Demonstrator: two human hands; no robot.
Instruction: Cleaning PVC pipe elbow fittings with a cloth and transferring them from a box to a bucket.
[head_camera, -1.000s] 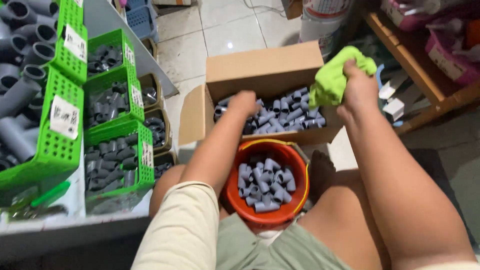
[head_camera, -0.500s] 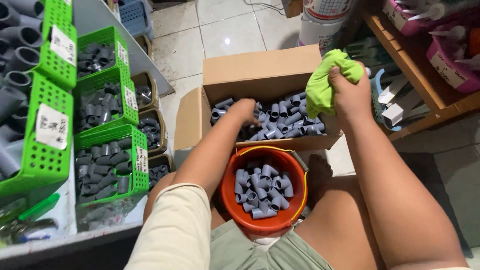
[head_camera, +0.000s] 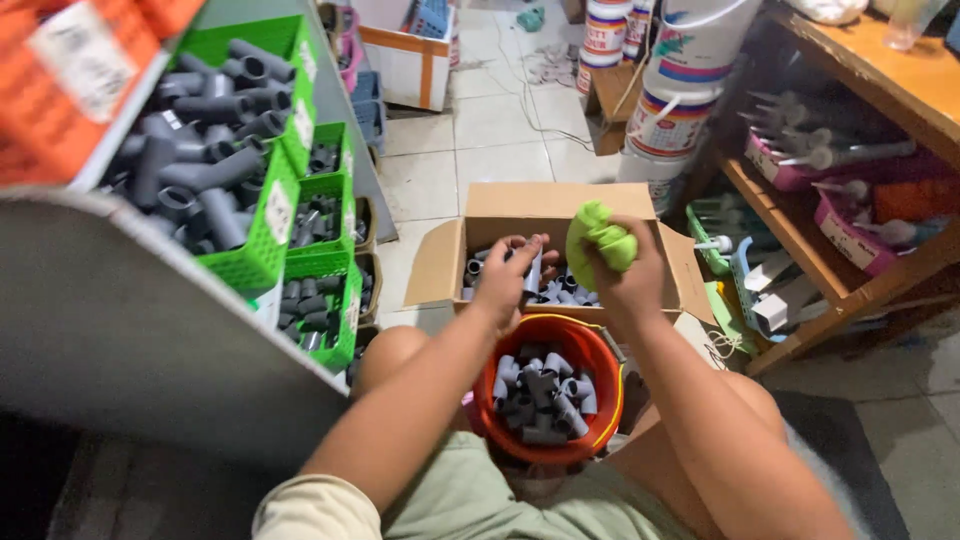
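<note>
Two hands we see: left hand (head_camera: 507, 275) clamped on a grey pipe fitting (head_camera: 533, 272) above the cardboard box (head_camera: 520, 205), right hand (head_camera: 625, 275) gripping a green cloth (head_camera: 598, 240).

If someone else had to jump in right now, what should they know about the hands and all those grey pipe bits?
Left hand: holds one grey pipe fitting over the cardboard box.
Right hand: closed on a green cloth, beside the fitting.
Box: open on the floor, with grey fittings inside.
Orange bucket: between the knees, in front of the box, partly filled with grey fittings.
Done: a pile of fittings lies in the bucket.
Left: fittings remain in the box; the one in hand is not yet in the bucket.
</note>
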